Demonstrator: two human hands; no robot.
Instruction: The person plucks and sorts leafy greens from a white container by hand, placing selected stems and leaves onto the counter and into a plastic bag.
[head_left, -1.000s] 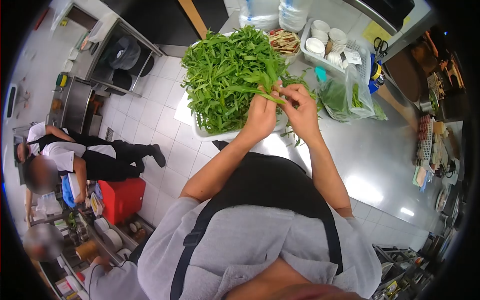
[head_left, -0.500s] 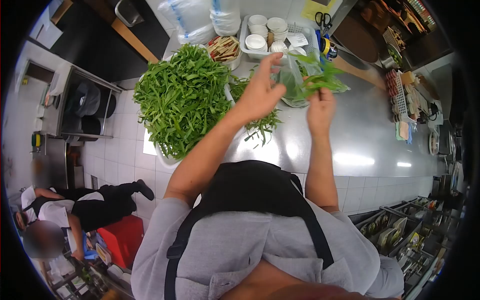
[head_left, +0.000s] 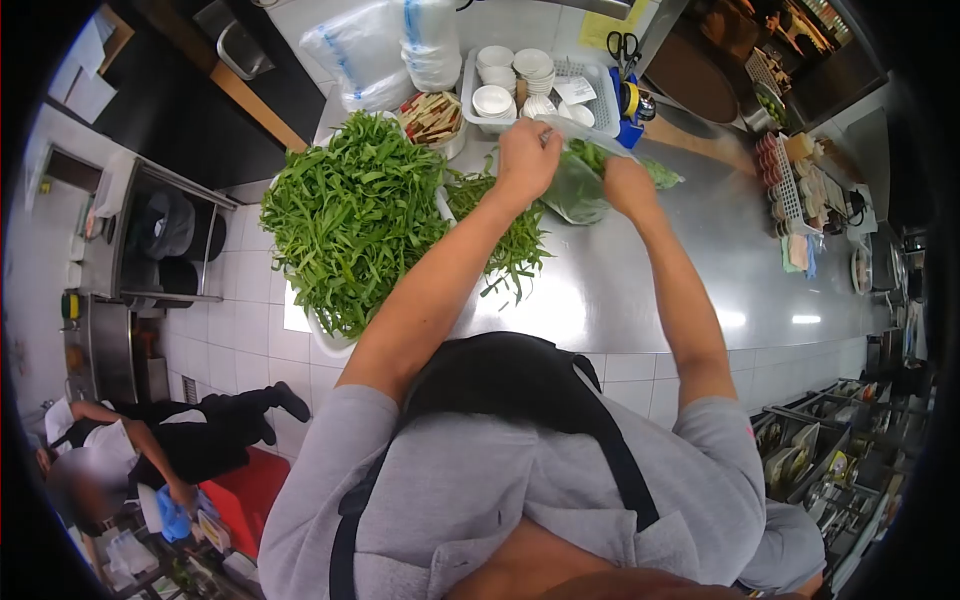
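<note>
My left hand (head_left: 528, 160) pinches the rim of a clear plastic bag (head_left: 578, 205) at its left side, and the bag's mouth is spread. At the right side of that mouth, my right hand (head_left: 630, 185) is closed on a bunch of leafy greens (head_left: 588, 156), its fingertips partly hidden inside the bag. To the left, a large heap of long-leafed greens (head_left: 355, 210) overfills a white container (head_left: 332, 343). Between this heap and the bag lies a smaller pile of greens and stems (head_left: 512, 245) on the steel counter (head_left: 620, 290).
Behind the bag stands a pale basket (head_left: 600, 80) with stacked white cups (head_left: 495, 65). Left of it are a tub of wrapped sticks (head_left: 432, 118) and plastic-wrapped stacks (head_left: 430, 45). Scissors (head_left: 624, 48) are behind. A co-worker (head_left: 160, 425) is at lower left.
My left hand went from open above the bag to pinching its rim. My right hand lowered the greens from above into the bag's mouth. The co-worker's arm shifted.
</note>
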